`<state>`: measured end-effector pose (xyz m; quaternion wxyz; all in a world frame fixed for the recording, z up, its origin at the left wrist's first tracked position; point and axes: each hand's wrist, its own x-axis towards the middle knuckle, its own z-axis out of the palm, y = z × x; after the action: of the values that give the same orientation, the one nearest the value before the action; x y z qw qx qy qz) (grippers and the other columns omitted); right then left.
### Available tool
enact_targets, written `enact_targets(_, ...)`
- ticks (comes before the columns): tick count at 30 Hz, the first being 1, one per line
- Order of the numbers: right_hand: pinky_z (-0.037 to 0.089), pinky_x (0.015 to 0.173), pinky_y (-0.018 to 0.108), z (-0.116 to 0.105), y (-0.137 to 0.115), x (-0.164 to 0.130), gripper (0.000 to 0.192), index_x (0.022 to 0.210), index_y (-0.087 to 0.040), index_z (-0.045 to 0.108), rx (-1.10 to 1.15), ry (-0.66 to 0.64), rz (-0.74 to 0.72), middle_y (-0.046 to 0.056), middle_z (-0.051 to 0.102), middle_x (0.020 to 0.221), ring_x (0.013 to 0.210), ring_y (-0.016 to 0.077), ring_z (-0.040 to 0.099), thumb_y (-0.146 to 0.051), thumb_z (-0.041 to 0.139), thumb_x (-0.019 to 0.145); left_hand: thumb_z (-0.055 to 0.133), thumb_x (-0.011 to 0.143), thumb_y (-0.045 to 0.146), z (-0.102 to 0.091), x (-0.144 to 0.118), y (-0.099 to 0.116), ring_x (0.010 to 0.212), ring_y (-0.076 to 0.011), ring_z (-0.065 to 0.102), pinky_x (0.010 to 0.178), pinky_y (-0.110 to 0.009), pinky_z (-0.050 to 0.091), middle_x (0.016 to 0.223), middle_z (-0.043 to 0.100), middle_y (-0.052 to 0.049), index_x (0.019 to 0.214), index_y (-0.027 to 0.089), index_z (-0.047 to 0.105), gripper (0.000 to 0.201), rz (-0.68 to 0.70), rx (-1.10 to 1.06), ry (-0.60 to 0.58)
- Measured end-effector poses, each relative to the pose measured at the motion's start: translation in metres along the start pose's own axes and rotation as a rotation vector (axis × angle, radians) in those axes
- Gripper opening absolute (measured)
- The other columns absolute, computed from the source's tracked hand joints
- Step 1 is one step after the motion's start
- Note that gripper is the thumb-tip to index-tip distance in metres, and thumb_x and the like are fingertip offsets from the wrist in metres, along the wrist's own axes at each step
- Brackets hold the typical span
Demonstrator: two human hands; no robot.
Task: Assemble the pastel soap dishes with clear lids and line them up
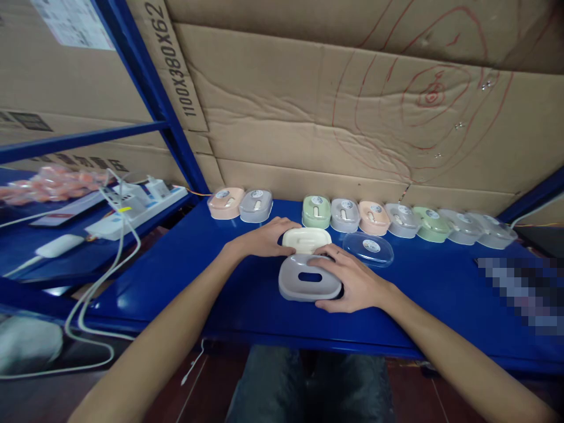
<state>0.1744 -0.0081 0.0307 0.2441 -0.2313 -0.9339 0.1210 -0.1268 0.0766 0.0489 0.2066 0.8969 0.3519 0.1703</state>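
My left hand (264,238) grips the left side of a shallow cream tray (304,239), thumb at its near edge and fingers at its far edge. Just in front of the tray, my right hand (350,279) is closed round the right side of a grey rounded dish (291,279), which looks like part of a soap box. The dish has an oblong slot in its middle, with the blue table showing through. Close behind my right hand lies a clear plastic lid (368,249) with a round sticker. Some right fingers also reach the cream tray's near edge; whether they touch it I cannot tell.
Lidded boxes in peach (225,204), grey (256,205) and green (316,212) line the back of the blue table (247,323), against cardboard. Power strips (136,214) and white cables (88,294) are at left. Something pixelated (524,294) is at right.
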Motion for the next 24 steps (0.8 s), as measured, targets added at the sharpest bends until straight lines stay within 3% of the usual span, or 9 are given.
enact_targets(14, 0.059, 0.11, 0.057, 0.0, -0.001, 0.001, 0.074, 0.147, -0.026, 0.063, 0.045, 0.029, -0.012, 0.015, 0.061, 0.141, 0.13, 0.0362, 0.063, -0.05, 0.089, 0.082, 0.08, 0.088, 0.048, -0.001, -0.001, 0.002, 0.13, -0.0357, 0.062, 0.116, -0.055, 0.048, 0.14, 0.07, -0.01, 0.147, 0.029, 0.065, 0.064, -0.001, -0.012, -0.002)
enact_targets(19, 0.056, 0.113, 0.057, -0.014, 0.001, 0.0, 0.068, 0.152, -0.029, 0.06, 0.129, 0.157, 0.027, 0.014, 0.061, 0.144, 0.133, 0.0367, 0.063, -0.044, 0.082, 0.089, 0.078, 0.088, 0.04, -0.002, -0.001, 0.001, 0.128, -0.0337, 0.063, 0.115, -0.051, 0.048, 0.138, 0.071, -0.008, 0.145, 0.03, 0.065, 0.06, 0.019, -0.045, 0.002)
enact_targets(24, 0.054, 0.114, 0.06, -0.024, 0.018, -0.006, 0.061, 0.151, -0.031, 0.063, -0.001, 0.37, 0.104, 0.014, 0.059, 0.146, 0.137, 0.0383, 0.062, -0.048, 0.077, 0.094, 0.081, 0.084, 0.044, -0.001, 0.0, 0.013, 0.126, -0.0363, 0.061, 0.114, -0.052, 0.047, 0.135, 0.07, -0.012, 0.145, 0.022, 0.064, 0.067, -0.025, -0.015, -0.055)
